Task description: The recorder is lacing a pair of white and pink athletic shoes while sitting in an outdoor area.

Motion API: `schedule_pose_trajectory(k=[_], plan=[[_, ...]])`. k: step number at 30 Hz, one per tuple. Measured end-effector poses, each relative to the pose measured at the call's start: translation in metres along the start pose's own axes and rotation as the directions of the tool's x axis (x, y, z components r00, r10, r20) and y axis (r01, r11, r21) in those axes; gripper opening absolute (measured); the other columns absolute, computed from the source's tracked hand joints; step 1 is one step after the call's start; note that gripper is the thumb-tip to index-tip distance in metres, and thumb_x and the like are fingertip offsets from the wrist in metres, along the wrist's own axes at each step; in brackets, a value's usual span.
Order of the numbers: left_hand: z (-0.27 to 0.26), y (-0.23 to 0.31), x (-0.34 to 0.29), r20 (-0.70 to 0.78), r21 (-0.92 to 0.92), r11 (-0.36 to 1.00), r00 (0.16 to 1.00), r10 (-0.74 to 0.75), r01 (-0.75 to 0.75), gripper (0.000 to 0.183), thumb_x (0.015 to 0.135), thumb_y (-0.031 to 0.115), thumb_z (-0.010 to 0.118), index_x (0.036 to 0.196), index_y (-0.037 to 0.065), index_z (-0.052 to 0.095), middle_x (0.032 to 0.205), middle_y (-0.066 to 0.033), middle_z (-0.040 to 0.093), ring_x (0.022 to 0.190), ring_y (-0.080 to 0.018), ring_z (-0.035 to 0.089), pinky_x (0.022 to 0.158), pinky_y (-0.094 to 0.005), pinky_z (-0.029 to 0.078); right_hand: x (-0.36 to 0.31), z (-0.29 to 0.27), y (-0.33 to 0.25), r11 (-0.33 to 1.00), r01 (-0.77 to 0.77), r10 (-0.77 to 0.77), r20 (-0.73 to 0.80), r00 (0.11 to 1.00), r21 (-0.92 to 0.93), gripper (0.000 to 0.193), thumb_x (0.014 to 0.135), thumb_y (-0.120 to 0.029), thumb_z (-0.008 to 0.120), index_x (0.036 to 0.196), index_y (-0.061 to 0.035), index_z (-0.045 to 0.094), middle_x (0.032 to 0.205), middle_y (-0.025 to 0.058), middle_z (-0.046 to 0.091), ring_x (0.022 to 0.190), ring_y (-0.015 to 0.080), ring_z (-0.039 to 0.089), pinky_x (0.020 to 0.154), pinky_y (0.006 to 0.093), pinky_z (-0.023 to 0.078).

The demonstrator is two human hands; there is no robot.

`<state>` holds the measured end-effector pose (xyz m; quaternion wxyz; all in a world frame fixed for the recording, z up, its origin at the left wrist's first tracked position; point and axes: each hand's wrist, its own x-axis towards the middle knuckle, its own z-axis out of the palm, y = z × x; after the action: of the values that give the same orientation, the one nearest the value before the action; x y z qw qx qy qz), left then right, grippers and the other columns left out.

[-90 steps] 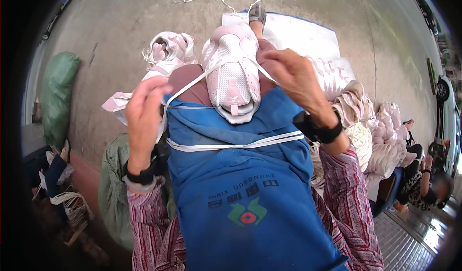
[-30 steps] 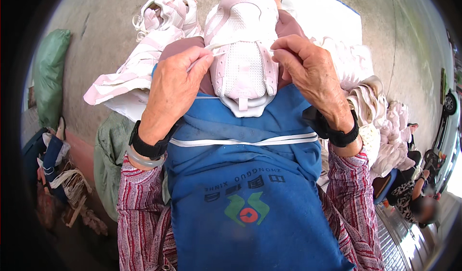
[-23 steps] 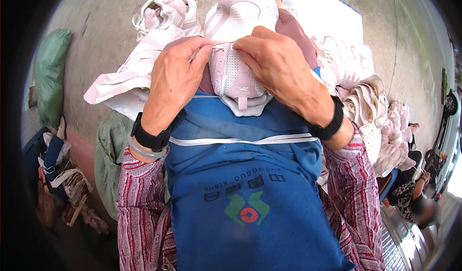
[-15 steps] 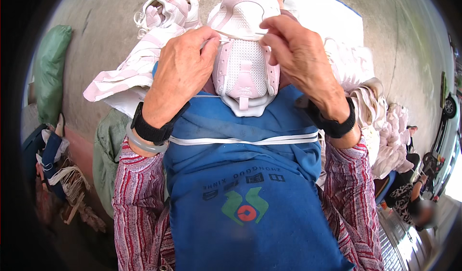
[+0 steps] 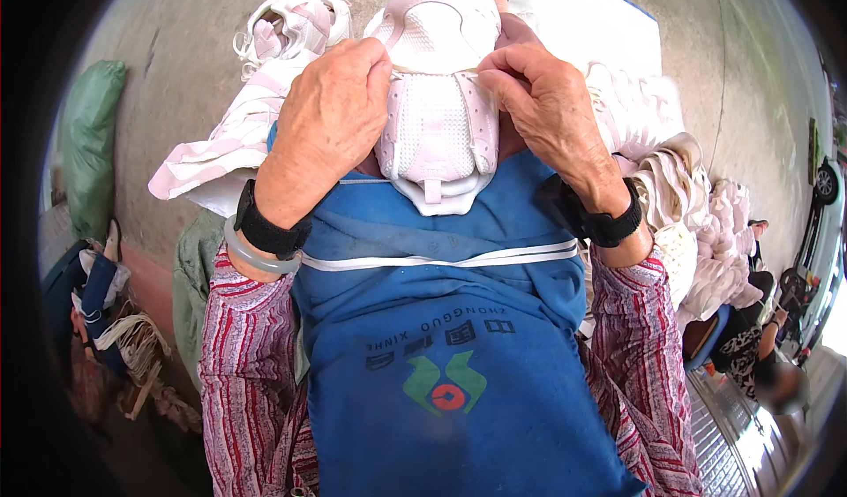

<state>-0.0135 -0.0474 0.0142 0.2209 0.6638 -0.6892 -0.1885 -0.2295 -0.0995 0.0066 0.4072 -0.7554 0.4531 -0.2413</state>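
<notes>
Between the left hand (image 5: 331, 113) and the right hand (image 5: 556, 113), a pink-and-white shoe upper (image 5: 432, 131) is seated over the lap, its tongue tab turned toward the blue apron (image 5: 388, 444). A white lace (image 5: 434, 73) is drawn across the far end of the eyelet flaps, level with the fingertips. Step in hand judged to be lacing at the first eyelets; the holes on the body side of the fingers look unthreaded. Next move, as judged, calls for a precise pinch on the lace tip and the flap edge held steady. Pose: both wrists are raised, palms mostly down, fingers turned inward. Right thumb and index are brought narrowly together at the right flap, apparently on the lace. Left fingers are curled at the left flap; whether lace is gripped cannot be told, the tips being hidden.
</notes>
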Motion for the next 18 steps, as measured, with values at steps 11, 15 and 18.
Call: schedule_pose_trajectory(k=[11, 15, 18], plan=[[0.005, -0.002, -0.002, -0.023, 0.083, 0.995, 0.998, 0.055, -0.053, 0.015, 0.089, 0.015, 0.052, 0.086, 0.001, 0.057, 0.082, -0.0176, 0.057, 0.077, -0.0381, 0.058, 0.071, -0.0451, 0.048, 0.015, 0.006, -0.007, 0.919, 0.27, -0.258, 0.08, 0.963, -0.287, 0.012, 0.082, -0.012, 0.06, 0.085, -0.0004, 0.065, 0.078, 0.0164, 0.061, 0.074, 0.0332, 0.061, 0.067, 0.0394, 0.047], [0.007, -0.008, 0.004, 0.001, 0.044, 0.994, 0.995, 0.098, -0.098, 0.014, 0.089, 0.015, 0.053, 0.086, 0.002, 0.057, 0.082, -0.0172, 0.057, 0.075, -0.0377, 0.059, 0.068, -0.0453, 0.048, 0.024, 0.004, -0.005, 0.953, 0.162, -0.125, 0.154, 0.98, -0.256, 0.014, 0.084, -0.012, 0.062, 0.087, 0.0012, 0.064, 0.071, 0.0109, 0.061, 0.065, 0.0207, 0.06, 0.062, 0.0306, 0.049], [0.007, -0.011, 0.005, -0.041, 0.059, 0.991, 0.992, 0.12, -0.117, 0.015, 0.087, 0.017, 0.055, 0.087, 0.002, 0.057, 0.08, -0.0166, 0.058, 0.076, -0.0362, 0.06, 0.067, -0.0432, 0.048, 0.026, 0.004, -0.001, 0.994, -0.089, 0.098, 0.159, 0.982, -0.061, 0.015, 0.081, -0.014, 0.064, 0.083, 0.0011, 0.065, 0.067, 0.0134, 0.062, 0.061, 0.0224, 0.061, 0.059, 0.0315, 0.05]])
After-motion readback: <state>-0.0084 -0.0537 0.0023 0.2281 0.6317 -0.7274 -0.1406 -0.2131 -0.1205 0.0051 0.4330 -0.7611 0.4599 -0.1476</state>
